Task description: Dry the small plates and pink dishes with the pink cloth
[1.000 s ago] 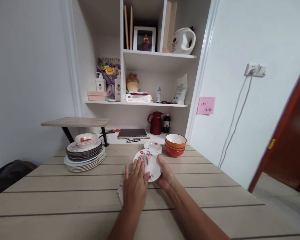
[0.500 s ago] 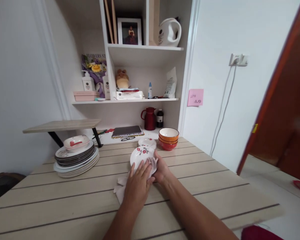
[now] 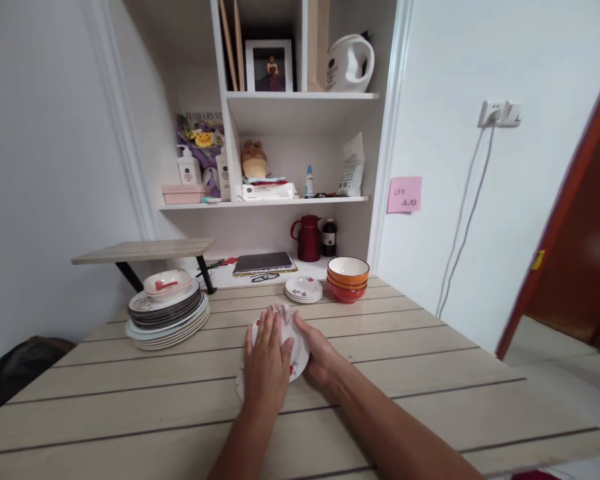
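A small white plate with red flowers (image 3: 299,357) is held tilted just above the wooden table (image 3: 430,373). My right hand (image 3: 320,357) grips its right edge from beneath. My left hand (image 3: 267,363) lies over the plate's face with fingers stretched, pressing a pale cloth (image 3: 286,319) against it. The cloth bunches up above my fingertips and a corner of it shows below my left hand. Most of the plate is hidden under my left hand and the cloth.
A tall stack of plates topped by a small dish (image 3: 167,308) stands at the left. A short stack of small flowered plates (image 3: 304,289) and stacked orange bowls (image 3: 349,279) sit at the table's far edge. Shelves with bottles, a red jug (image 3: 309,238) and a tablet stand behind.
The plate has come lower and nearer to me, and my left hand has slid the cloth up over its face, covering more of it. The camera view has shifted slightly.
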The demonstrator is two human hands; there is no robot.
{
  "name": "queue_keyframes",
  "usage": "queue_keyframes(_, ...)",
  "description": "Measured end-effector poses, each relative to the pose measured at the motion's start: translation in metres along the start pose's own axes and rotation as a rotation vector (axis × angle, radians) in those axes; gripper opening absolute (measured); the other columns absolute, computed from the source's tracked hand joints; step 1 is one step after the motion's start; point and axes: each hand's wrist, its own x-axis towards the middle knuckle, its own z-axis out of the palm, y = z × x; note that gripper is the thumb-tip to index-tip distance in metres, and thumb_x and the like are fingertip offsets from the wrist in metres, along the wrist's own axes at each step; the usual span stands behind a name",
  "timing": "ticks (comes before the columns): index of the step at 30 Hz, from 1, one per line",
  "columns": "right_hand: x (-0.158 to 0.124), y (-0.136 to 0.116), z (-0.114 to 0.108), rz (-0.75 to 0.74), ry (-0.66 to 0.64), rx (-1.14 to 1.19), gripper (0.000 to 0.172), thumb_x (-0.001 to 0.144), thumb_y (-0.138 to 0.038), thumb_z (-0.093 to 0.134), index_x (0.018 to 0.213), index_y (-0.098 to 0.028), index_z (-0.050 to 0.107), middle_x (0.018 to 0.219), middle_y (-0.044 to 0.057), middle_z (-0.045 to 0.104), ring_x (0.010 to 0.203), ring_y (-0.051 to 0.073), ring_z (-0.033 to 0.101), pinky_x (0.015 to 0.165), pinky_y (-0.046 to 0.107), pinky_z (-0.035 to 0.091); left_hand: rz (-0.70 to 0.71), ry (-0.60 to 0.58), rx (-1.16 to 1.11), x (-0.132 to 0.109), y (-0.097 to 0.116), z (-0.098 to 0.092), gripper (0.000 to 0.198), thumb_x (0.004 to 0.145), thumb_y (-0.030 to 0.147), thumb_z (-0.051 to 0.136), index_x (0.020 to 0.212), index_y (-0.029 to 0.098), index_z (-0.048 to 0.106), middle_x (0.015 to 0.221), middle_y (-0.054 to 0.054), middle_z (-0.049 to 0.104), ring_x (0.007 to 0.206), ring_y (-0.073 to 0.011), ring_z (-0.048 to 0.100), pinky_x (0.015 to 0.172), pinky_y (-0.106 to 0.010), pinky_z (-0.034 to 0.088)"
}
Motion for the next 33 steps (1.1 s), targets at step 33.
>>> queue_keyframes(33, -0.01, -0.045, -0.015, -0.073, -0.054, 0.173, 0.063, 0.092, -0.059, 0.042, 0.122, -0.006, 0.058, 0.104, 0.017, 0.074, 0.098, 0.027, 0.07, 0.099, 0.042, 0.047, 0.425, -0.156, -0.176, -0.002, 0.019, -0.003, 0.048, 0.097, 0.038, 0.04, 0.144, 0.03, 0.04, 0.147, -0.002, 0.048, 0.14, -0.0206, 0.037, 0.118, -0.051, 0.026)
